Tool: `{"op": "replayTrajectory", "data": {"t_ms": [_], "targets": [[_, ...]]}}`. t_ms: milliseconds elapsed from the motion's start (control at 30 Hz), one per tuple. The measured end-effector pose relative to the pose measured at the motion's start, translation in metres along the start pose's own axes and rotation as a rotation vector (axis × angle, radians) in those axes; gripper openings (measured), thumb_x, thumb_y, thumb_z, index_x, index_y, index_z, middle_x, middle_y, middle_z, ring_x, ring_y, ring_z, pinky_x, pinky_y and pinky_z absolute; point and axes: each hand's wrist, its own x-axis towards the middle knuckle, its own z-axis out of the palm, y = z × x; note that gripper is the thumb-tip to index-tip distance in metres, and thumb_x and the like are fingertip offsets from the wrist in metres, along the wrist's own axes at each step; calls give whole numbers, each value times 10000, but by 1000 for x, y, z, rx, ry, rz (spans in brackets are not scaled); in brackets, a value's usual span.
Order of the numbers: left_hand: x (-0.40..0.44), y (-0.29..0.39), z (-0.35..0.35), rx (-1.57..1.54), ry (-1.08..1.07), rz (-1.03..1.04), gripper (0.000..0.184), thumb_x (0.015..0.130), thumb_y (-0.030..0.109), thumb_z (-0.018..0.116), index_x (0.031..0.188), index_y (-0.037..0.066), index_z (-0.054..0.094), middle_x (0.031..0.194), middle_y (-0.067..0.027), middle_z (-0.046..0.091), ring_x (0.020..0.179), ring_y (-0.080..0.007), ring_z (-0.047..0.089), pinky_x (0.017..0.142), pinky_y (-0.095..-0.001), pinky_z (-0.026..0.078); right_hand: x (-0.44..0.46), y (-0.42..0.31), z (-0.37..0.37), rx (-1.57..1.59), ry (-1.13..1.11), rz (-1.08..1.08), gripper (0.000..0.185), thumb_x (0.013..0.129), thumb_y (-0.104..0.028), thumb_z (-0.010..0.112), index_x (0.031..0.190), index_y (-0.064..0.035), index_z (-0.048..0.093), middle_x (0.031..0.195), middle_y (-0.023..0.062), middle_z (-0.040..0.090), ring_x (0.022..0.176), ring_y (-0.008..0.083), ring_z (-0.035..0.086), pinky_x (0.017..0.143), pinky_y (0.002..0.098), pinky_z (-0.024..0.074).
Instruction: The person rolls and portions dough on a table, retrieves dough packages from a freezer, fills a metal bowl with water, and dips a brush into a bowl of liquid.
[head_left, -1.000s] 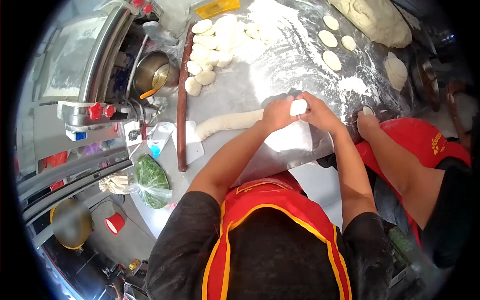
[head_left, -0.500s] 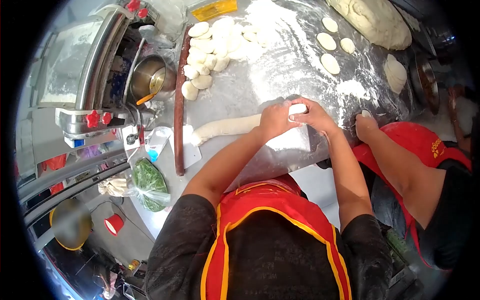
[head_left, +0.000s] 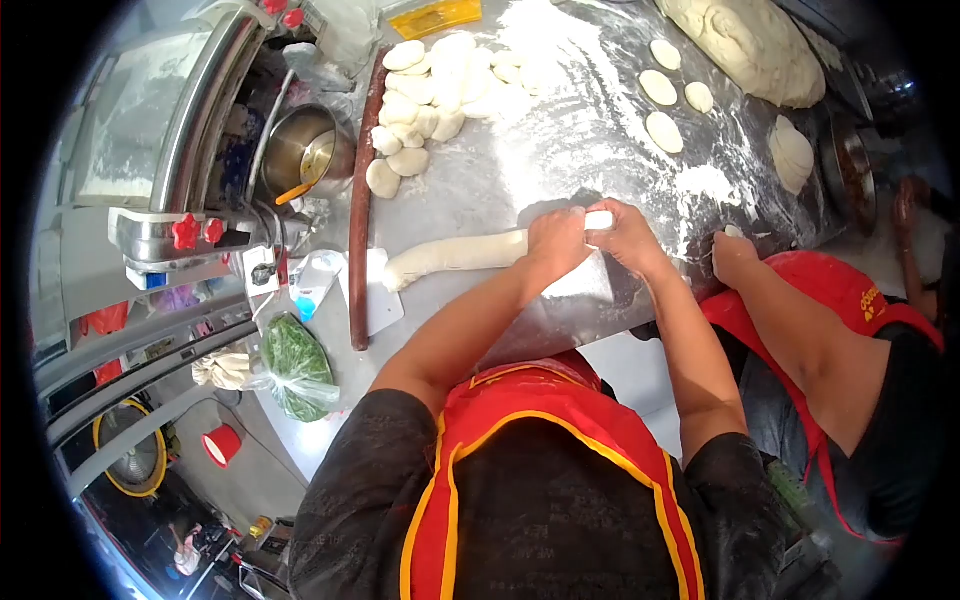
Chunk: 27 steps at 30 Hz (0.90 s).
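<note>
A long dough roll (head_left: 455,256) lies across the floured metal table, its free end towards the left. My left hand (head_left: 556,240) is wrapped round the roll near its right end. Just beside it, my right hand (head_left: 627,240) has its fingers closed on the dough's short white tip (head_left: 599,220), which shows between the two hands. Whether the tip is still joined to the roll is hidden by my fingers. Many round dough pieces (head_left: 407,162) are heaped beyond the roll, at the back left of the table.
A long brown wooden stick (head_left: 362,240) lies along the table's left side. Left of it stand a metal pot (head_left: 305,152) and a bag of greens (head_left: 298,365). Flattened dough rounds (head_left: 658,88) and a large dough mass (head_left: 745,45) lie back right. A co-worker's hand (head_left: 735,258) works at right.
Both hands stay on the dough, with my fingers slightly shifted around the tip. The co-worker's hand remains in nearly the same place.
</note>
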Motion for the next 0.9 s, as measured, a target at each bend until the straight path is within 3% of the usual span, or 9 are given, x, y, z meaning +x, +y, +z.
{"op": "replayTrajectory", "data": {"t_ms": [67,267,367,567,633,700,800,833,900], "targets": [[3,-2,2,1,7,-10,247,653,154,645,856,20,601,776,-166,639,754,-312,627,651,-408,487,0,-7,2,-125,61,-17,224,714,7,634,932,5,582,760,9,578,651,67,499,597,218,420],[10,5,-12,13,-80,-65,116,633,124,608,703,35,636,679,-147,631,712,-313,628,634,-398,487,11,-7,2,147,57,106,236,653,7,633,888,15,607,718,39,581,593,102,505,531,231,411],[18,9,-21,42,-222,-131,149,654,130,607,749,35,670,761,-156,653,791,-303,637,679,-389,497,12,-12,2,237,114,188,226,647,23,632,871,9,613,719,35,588,588,98,518,517,229,416],[35,6,-24,71,-184,-169,193,679,200,608,773,42,666,728,-149,646,761,-289,640,660,-371,496,21,-11,-23,463,15,219,261,662,49,645,916,4,599,767,41,603,659,114,565,564,230,450],[38,-8,-16,40,-120,-243,262,699,281,627,805,46,665,749,-155,646,760,-292,638,664,-382,494,38,-18,-27,665,-67,177,302,700,81,599,989,-5,569,850,58,604,716,145,597,608,260,503],[39,-16,-13,-2,-86,-283,347,704,372,642,827,48,662,762,-160,646,752,-297,636,663,-395,492,52,-44,-40,746,25,127,327,721,67,591,1038,0,542,909,76,597,772,149,597,655,254,504],[32,-9,-20,-79,-166,-291,536,654,485,700,931,33,619,841,-161,623,799,-309,605,717,-392,474,102,-55,-34,367,9,-41,393,751,-4,624,1117,18,482,941,92,586,867,160,578,753,266,471],[27,-11,-13,-65,-82,-206,547,647,450,719,970,29,592,880,-160,600,844,-311,581,745,-389,461,116,-59,-24,46,101,-91,400,768,-45,626,1138,-15,476,951,89,581,869,161,570,762,284,462],[15,-16,7,-40,84,-38,594,632,382,757,1048,20,536,960,-156,556,934,-316,532,802,-384,433,153,-41,-10,-197,214,-269,383,768,-88,645,1127,-68,514,977,115,586,887,212,579,779,324,463]]}}
